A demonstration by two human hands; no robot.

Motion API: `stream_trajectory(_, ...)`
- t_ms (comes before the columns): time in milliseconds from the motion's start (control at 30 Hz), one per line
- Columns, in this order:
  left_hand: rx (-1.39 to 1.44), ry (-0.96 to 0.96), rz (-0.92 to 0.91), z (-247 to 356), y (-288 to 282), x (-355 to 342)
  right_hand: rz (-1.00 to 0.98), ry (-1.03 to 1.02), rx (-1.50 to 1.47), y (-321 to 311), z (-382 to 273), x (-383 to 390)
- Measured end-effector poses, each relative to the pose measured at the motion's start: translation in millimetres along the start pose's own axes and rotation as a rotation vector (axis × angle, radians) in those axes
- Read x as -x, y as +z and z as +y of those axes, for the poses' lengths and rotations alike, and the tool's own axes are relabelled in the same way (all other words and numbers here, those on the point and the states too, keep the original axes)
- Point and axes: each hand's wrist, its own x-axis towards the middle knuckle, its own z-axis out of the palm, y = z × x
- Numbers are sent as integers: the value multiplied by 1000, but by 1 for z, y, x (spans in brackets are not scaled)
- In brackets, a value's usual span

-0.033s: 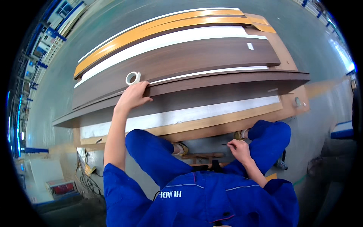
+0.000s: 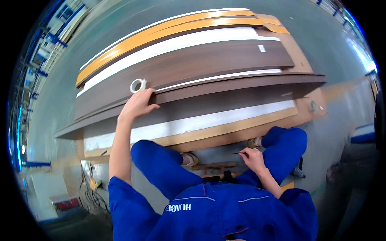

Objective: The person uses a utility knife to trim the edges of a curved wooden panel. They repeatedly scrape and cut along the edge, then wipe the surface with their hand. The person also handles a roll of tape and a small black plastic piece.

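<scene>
My left hand (image 2: 137, 105) is closed over the top edge of a long dark brown panel (image 2: 225, 89), its fingers on the far side and its thumb on the near face. The panel stands tilted on its long edge. Just beyond my fingertips, a white roll of tape (image 2: 144, 83) rests against a flat brown board (image 2: 201, 59). Between my knees, my right hand (image 2: 254, 160) pinches a thin dark stick-like thing (image 2: 237, 153); most of it is hidden in the fingers, so its kind cannot be told.
Orange-faced strips (image 2: 161, 30) and white sheets lie at the far side of the stack. A wooden-coloured base board (image 2: 225, 127) runs along the near side, close to my knees. Cables (image 2: 94, 195) lie on the floor at left. A small round thing (image 2: 313, 106) sits at the right corner.
The view has shifted slightly, so everything appears a little further left. Both hands keep their holds, with no clear movement against the panel or the tape.
</scene>
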Motion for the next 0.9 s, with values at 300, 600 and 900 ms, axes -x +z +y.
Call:
stream_trajectory(300, 55, 374, 194, 128, 23, -73, 70, -110, -138, -12, -32, -5)
stream_trajectory(600, 94, 457, 259, 178, 29, -117, -49, -407, -12, -58, 25, -71)
stream_trajectory(900, 10, 464, 239, 245, 44, -162, -243, -386, 98, -55, 68, -107)
